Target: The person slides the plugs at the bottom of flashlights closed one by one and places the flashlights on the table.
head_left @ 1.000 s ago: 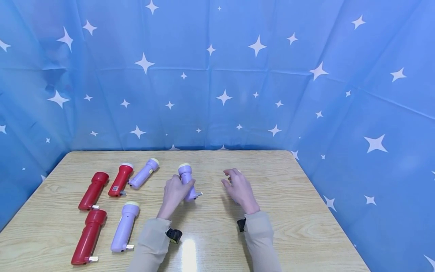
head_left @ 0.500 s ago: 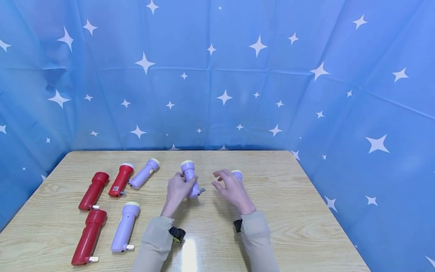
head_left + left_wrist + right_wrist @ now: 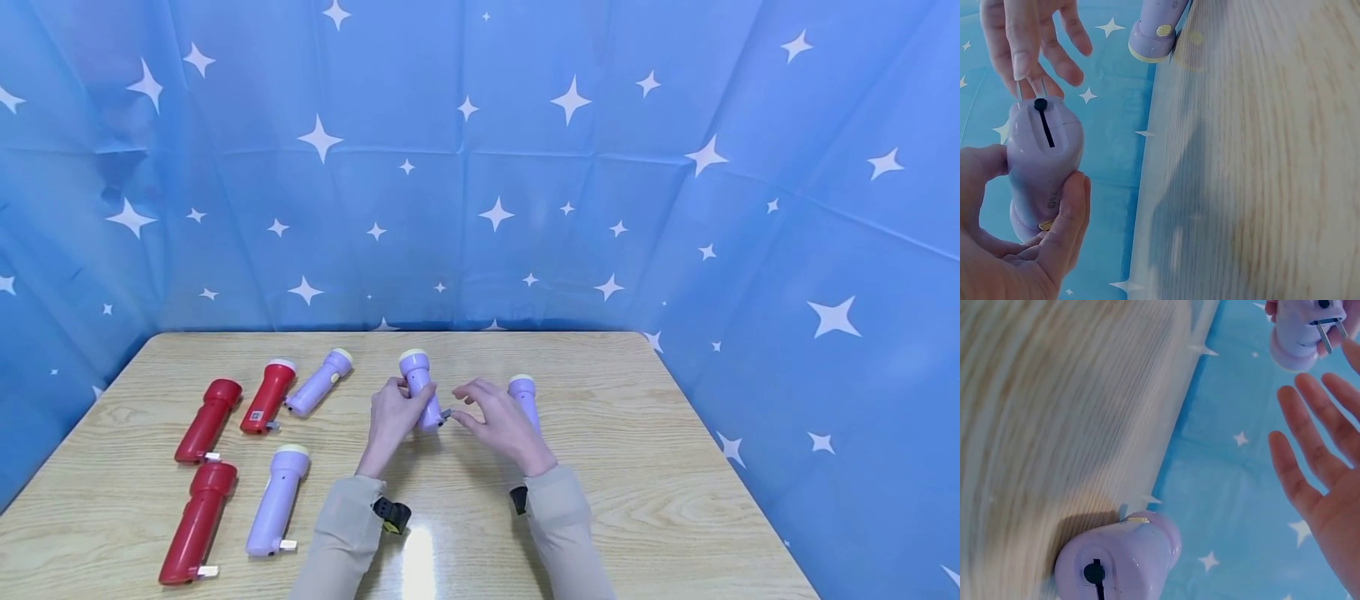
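While the left hand (image 3: 392, 419) is grasping one purple flashlight (image 3: 418, 382), thumb on one side of its body and fingers on the other, the right hand (image 3: 495, 419) is released and holds nothing. Counting the far table edge as 12 o'clock, this flashlight lies at 1 o'clock from the left hand, its head turned to 11 o'clock, its metal prongs (image 3: 1323, 337) toward 4. The left forearm comes from 7 o'clock, the right from 5. The right fingers are extended, spread toward 10 o'clock, tips near the prongs; whether they touch, I cannot tell. At 2 o'clock from the right hand stands another flashlight (image 3: 523, 388), partly hidden by it.
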Motion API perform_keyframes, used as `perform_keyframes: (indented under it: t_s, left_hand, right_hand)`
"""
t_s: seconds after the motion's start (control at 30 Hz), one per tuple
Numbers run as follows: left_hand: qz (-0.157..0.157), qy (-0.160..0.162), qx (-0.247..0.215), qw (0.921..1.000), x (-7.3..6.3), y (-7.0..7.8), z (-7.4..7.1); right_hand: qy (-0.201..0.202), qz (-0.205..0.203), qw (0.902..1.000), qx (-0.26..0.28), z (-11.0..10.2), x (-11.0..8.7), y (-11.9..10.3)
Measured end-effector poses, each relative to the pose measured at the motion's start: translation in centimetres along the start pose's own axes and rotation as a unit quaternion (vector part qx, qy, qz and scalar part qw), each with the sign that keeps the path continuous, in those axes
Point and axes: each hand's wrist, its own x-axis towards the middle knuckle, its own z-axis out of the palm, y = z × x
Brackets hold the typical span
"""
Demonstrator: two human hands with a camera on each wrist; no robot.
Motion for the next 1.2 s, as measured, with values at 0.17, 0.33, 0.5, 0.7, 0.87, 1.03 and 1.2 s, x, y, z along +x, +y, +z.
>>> perform_keyframes:
  t_s: [0.17, 0.33, 0.5, 0.7, 0.87, 1.03, 1.2]
  left_hand:
    - [-0.003, 0.002, -0.01, 0.9999, 0.05, 0.09, 0.12]
    - [-0.008, -0.004, -0.017, 0.9998, 0.1, 0.21, 0.21]
    - [-0.005, -0.007, -0.028, 0.9996, 0.09, 0.24, 0.16]
    - [-0.008, -0.012, -0.043, 0.999, 0.08, 0.22, 0.21]
    - [-0.012, -0.01, -0.042, 0.999, 0.12, 0.19, 0.2]
    - [-0.015, -0.014, -0.058, 0.9981, 0.11, 0.19, 0.22]
    - [-0.021, -0.022, -0.078, 0.9965, -0.03, 0.18, 0.17]
  right_hand:
    - [-0.012, -0.006, 0.9999, 0.005, 0.15, -0.01, -0.29]
    - [-0.014, -0.019, 0.9997, 0.003, 0.3, 0.0, -0.62]
    - [-0.009, -0.038, 0.9992, -0.004, 0.59, 0.1, -0.7]
    - [0.008, -0.063, 0.998, -0.007, 0.98, 0.16, -0.46]
    - [0.004, -0.059, 0.9982, 0.002, 0.79, 0.16, -0.68]
    - [-0.004, -0.046, 0.9989, 0.009, 0.73, 0.18, -0.81]
    - [-0.004, -0.029, 0.9995, 0.016, 0.76, 0.23, -0.96]
